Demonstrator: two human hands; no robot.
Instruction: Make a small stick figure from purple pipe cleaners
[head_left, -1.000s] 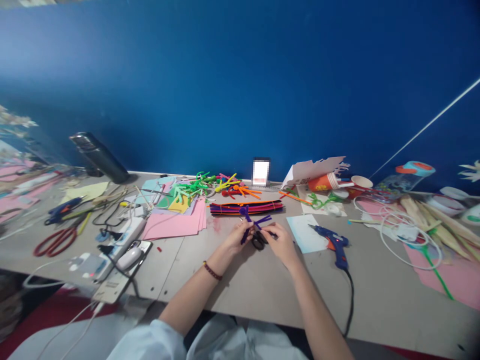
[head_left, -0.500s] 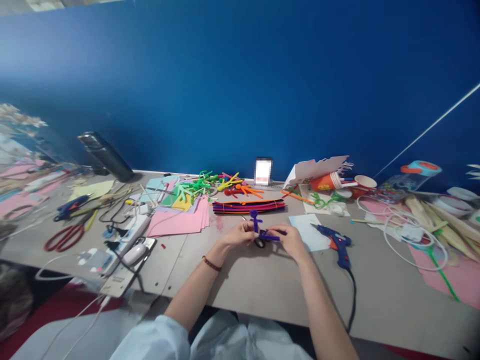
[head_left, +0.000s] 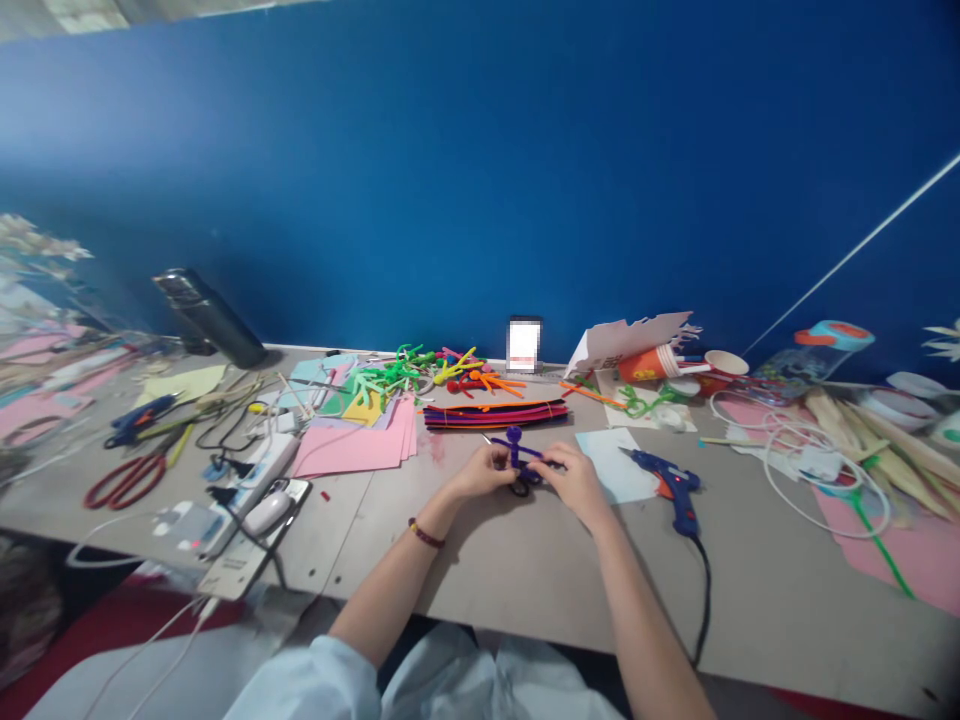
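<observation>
Between my hands, above the grey table, is a small purple pipe-cleaner figure (head_left: 514,437) with a round looped head and thin limbs. My left hand (head_left: 482,472) is closed, pinching the figure from its left side. On the other side my right hand (head_left: 573,474) is closed too, its fingertips gripping a purple limb of the same figure. Black-handled scissors (head_left: 519,489) lie on the table just under the figure, partly hidden by it and by my fingers. Behind my hands lies a bundle of dark red, purple and orange pipe cleaners (head_left: 495,415).
A blue glue gun (head_left: 679,487) with a black cord rests right of my hands by light-blue paper (head_left: 611,455). Pink sheets (head_left: 352,447), a power strip (head_left: 255,480) and red-handled scissors (head_left: 127,480) lie left. A phone (head_left: 523,345) leans against the blue partition.
The purple limb by my right hand has swung from pointing low across the scissors to reaching out from the figure's upper body. Both hands stay close together around the figure.
</observation>
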